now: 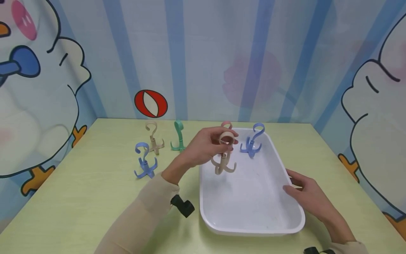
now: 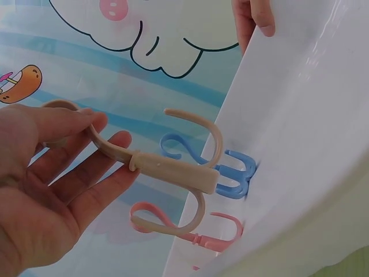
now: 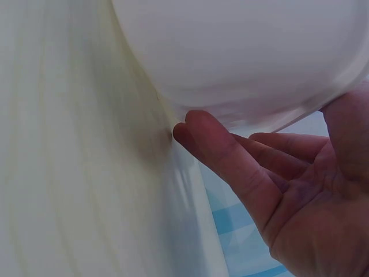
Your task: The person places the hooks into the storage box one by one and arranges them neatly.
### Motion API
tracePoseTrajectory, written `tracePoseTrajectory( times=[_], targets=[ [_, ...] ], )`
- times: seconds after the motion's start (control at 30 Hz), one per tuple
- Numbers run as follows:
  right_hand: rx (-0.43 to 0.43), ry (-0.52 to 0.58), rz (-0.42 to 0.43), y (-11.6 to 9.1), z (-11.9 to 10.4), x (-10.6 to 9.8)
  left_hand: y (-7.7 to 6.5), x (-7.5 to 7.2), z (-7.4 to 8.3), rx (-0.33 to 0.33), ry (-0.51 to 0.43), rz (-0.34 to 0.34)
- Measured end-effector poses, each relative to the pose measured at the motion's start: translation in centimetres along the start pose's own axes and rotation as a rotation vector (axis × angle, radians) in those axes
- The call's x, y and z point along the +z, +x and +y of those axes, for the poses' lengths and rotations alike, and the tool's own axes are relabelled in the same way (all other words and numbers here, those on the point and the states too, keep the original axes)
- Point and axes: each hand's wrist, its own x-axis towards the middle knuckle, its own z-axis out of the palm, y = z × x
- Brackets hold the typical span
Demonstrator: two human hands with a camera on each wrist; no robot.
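My left hand pinches a beige swivel hanger hook by its curved top, with its prongs hanging over the white tray. In the left wrist view, thumb and fingertips grip the beige stem. Inside the tray, toward its far end, stand a blue hook and a pink hook, the pink one mostly hidden behind my left hand in the head view. At the tray's right side, my right hand holds the rim, thumb over the edge and fingers along the outer wall.
Left of the tray, a beige hook, a green hook and another blue hook stand on the pale green table. A printed curtain rises along the table's back edge.
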Motion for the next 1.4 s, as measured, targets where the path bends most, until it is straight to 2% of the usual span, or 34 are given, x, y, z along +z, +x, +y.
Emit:
tracePoseTrajectory(
  times=[0.3, 0.8, 1.13, 1.4],
  targets=[
    [0.011, -0.005, 0.001, 0.0, 0.0, 0.0, 0.6, 0.6, 0.1, -0.004, 0.034, 0.000],
    [-0.006, 0.011, 0.003, -0.1, 0.1, 0.0, 1.4, 1.2, 0.2, -0.023, 0.021, 0.006],
    [-0.009, 0.012, 0.004, -0.2, -0.1, 0.0, 2.2, 2.1, 0.3, -0.013, 0.026, 0.001],
    [-0.018, 0.018, 0.008, -0.3, -0.1, 0.1, 3.0, 2.5, 0.1, 0.022, 0.018, -0.014]
  ],
)
